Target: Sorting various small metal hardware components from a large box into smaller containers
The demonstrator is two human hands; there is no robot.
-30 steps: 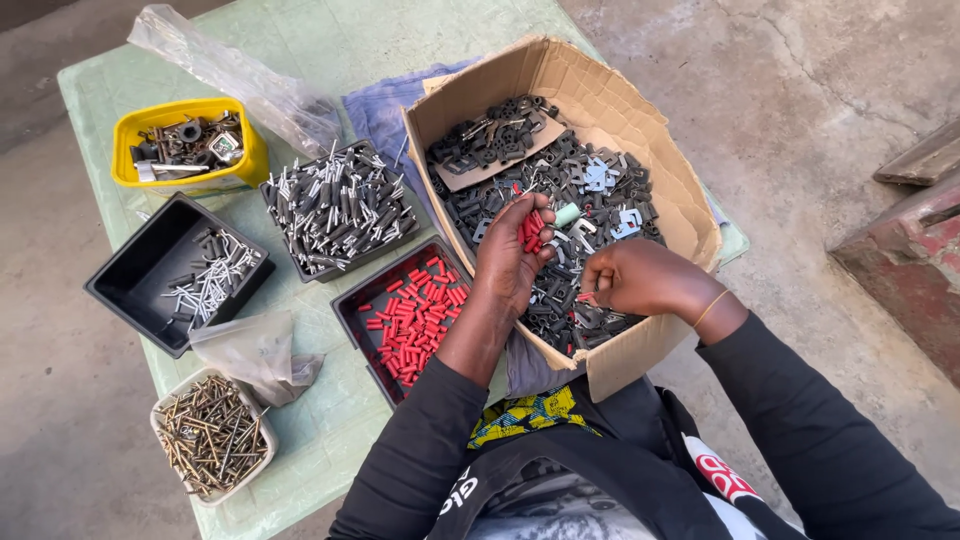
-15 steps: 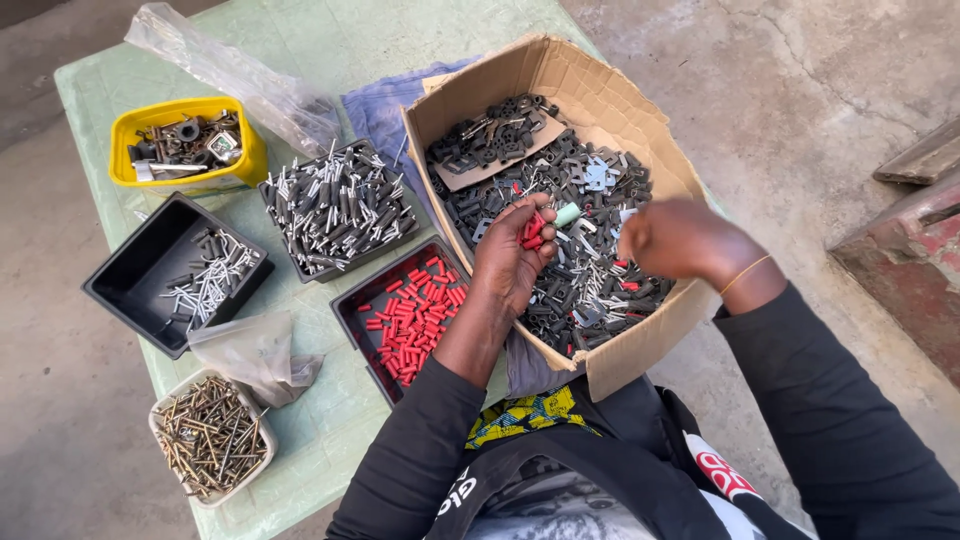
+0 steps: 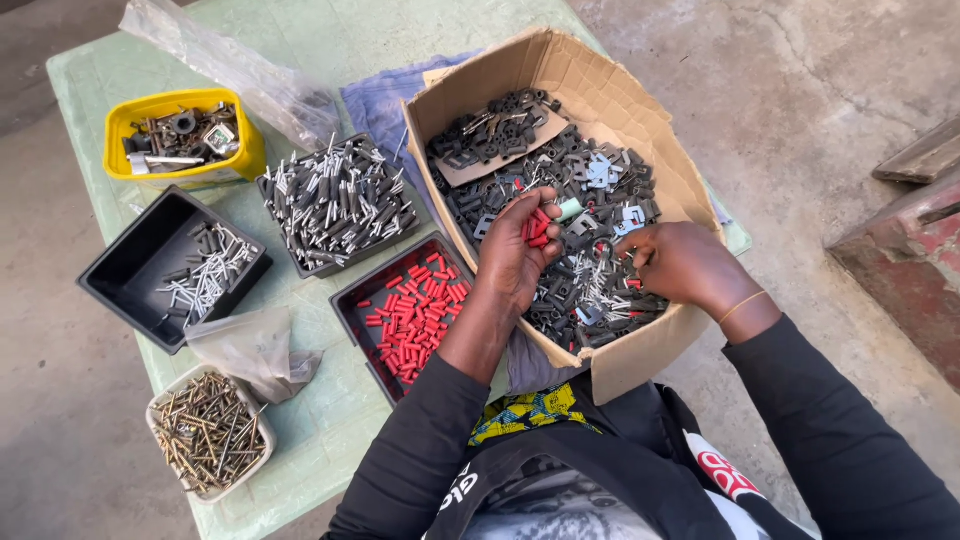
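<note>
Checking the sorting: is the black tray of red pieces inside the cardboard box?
No, the black tray of red pieces sits on the green table, beside the cardboard box.

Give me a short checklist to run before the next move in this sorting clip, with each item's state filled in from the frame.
1. Left hand has a secure hold on the red pieces: ok, fingers curled around a small bunch.
2. Right hand is free to pick: cannot tell, its fingertips are buried among the dark parts.
3. Tray of red pieces has room left: ok, bare floor shows along its edge.
4. Cardboard box sits steady: cannot tell, its near corner overhangs the table.
5. Path from the left hand to the tray is unobstructed: ok, they are adjacent.
</note>
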